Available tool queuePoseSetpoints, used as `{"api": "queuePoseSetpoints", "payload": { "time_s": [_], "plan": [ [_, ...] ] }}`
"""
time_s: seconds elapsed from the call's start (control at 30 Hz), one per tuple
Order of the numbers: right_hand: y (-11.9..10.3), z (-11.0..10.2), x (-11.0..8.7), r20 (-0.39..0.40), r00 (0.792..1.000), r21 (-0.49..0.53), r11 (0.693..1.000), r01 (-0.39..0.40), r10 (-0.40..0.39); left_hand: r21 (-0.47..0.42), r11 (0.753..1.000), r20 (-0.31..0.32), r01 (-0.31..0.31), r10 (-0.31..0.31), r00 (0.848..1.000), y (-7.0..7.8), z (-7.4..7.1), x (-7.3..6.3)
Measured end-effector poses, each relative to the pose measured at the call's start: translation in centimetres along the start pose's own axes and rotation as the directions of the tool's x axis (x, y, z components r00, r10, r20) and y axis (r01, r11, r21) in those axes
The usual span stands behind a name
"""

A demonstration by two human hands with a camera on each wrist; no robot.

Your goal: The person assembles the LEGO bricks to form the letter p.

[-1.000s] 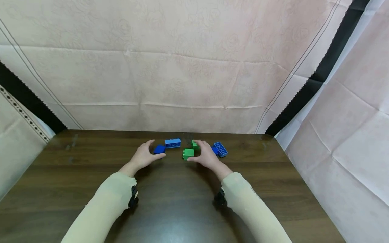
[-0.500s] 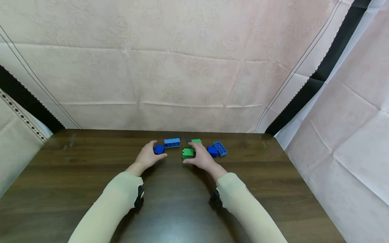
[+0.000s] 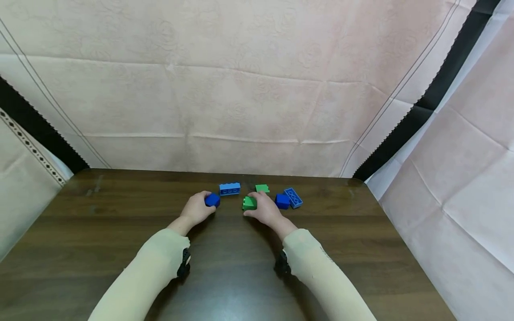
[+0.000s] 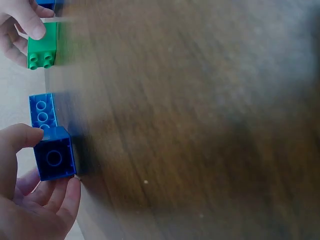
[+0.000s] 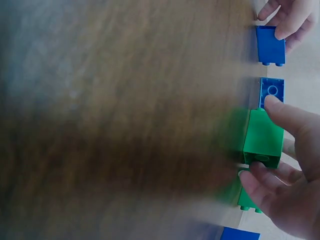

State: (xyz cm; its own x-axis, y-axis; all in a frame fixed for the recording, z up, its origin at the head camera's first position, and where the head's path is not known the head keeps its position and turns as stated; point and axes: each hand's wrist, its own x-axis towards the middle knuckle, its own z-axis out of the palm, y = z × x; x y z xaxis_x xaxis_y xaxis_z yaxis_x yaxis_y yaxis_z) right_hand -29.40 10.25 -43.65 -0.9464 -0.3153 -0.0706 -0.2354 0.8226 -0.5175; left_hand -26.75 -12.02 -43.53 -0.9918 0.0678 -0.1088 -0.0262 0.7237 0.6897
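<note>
In the head view, my left hand (image 3: 195, 209) pinches a square dark blue toy building brick (image 3: 212, 199) between thumb and fingers. The left wrist view shows the hollow underside of that blue brick (image 4: 54, 158) facing the camera. My right hand (image 3: 266, 211) grips a green building brick (image 3: 249, 203), its studs pointing left. Seen from the right wrist, the thumb lies at one end of the green brick (image 5: 265, 131) and the fingers at the other. A longer blue brick (image 3: 230, 189) lies on its side just behind the left hand's brick.
A second green brick (image 3: 262, 188) lies behind the right hand. To its right are a small dark blue brick (image 3: 282, 201) and a longer blue one (image 3: 293, 198), side by side. The wooden table's (image 3: 225, 276) far edge runs close behind, against a pale cloth (image 3: 241, 111).
My left hand has closed around the dark blue brick, which now sits slightly turned. The right hand has moved left and closed on the front green brick, uncovering the bricks beside and behind it.
</note>
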Motion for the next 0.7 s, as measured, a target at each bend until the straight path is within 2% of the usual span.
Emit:
{"api": "queuePoseSetpoints", "payload": {
  "time_s": [0.3,0.5,0.7],
  "plan": [
    [-0.08,0.23,0.15,-0.004,1.000,-0.005,1.000,-0.026,0.026,0.066,0.997,0.019,-0.033,0.032,0.999,-0.39,0.14,-0.11],
    [0.02,0.23,0.12,-0.011,1.000,0.020,1.000,-0.020,0.020,0.066,0.997,0.024,-0.040,0.038,0.999,-0.50,0.18,-0.22],
    [0.28,0.16,-0.19,-0.018,1.000,0.087,0.996,-0.014,0.015,0.039,0.997,0.029,-0.065,0.064,0.998,-0.42,0.11,-1.03]
  ]
}}
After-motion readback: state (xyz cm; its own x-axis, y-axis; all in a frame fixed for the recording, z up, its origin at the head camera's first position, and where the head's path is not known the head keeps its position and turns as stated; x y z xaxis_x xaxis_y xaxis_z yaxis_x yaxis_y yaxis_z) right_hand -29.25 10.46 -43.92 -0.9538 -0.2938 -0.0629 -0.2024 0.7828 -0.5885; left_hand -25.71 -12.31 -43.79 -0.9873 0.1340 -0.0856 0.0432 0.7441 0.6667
